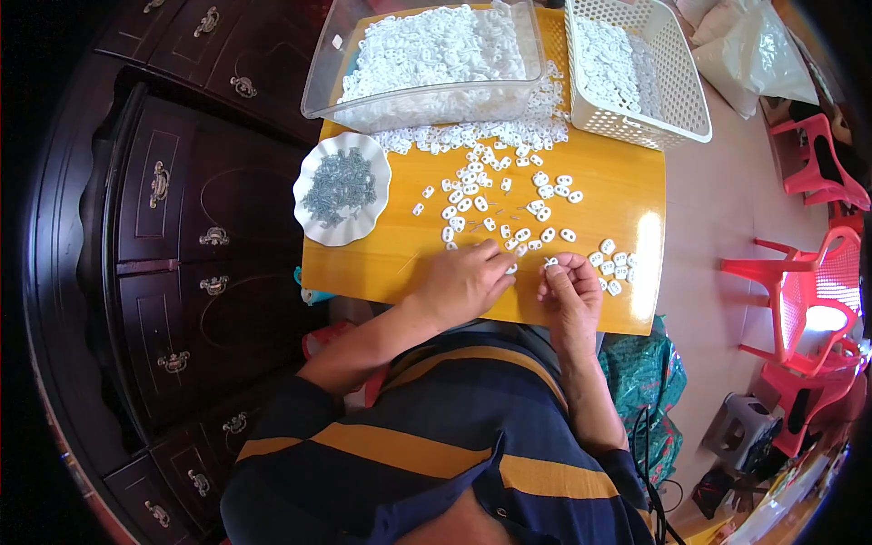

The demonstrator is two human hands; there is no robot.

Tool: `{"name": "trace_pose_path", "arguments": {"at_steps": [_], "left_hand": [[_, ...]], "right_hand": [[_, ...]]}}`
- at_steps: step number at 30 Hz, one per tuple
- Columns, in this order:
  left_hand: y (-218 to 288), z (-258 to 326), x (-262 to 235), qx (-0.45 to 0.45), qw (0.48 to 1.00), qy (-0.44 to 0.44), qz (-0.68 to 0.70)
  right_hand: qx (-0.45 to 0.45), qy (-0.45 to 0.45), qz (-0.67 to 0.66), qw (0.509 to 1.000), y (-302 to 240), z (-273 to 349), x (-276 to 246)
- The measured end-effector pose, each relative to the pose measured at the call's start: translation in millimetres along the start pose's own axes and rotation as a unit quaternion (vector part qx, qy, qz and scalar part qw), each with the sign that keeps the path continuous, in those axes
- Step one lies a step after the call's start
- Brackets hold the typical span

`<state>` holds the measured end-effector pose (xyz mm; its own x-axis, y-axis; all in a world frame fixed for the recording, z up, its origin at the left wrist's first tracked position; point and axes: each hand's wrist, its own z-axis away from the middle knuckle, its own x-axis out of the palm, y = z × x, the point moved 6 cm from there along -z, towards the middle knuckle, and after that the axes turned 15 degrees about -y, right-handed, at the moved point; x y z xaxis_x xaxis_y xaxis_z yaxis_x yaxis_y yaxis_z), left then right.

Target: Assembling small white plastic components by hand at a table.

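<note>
Left hand pinching a small white clip, right hand fingertips closed on another white piece, clear tub and white basket behind on yellow table.

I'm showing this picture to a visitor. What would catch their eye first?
Probably the mass of small white plastic pieces strewn over the yellow table, with more heaped in a clear tub and a white basket at its far edge. Near the front edge, the left hand and right hand pinch single pieces. A white dish of metal parts sits left.
</note>
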<state>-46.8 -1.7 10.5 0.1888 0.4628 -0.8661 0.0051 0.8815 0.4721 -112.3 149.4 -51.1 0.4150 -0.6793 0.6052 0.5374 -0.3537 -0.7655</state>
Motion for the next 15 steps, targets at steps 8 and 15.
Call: {"name": "trace_pose_path", "arguments": {"at_steps": [8,15], "left_hand": [[-1.0,-2.5,10.1,0.019,0.999,0.032,-0.011],[-3.9,7.8,-2.5,0.027,0.966,0.09,0.241]], "right_hand": [[-0.005,0.001,0.012,1.0,-1.6,1.5,1.2],[-0.007,-0.011,0.022,1.0,-3.3,1.3,4.2]]}}
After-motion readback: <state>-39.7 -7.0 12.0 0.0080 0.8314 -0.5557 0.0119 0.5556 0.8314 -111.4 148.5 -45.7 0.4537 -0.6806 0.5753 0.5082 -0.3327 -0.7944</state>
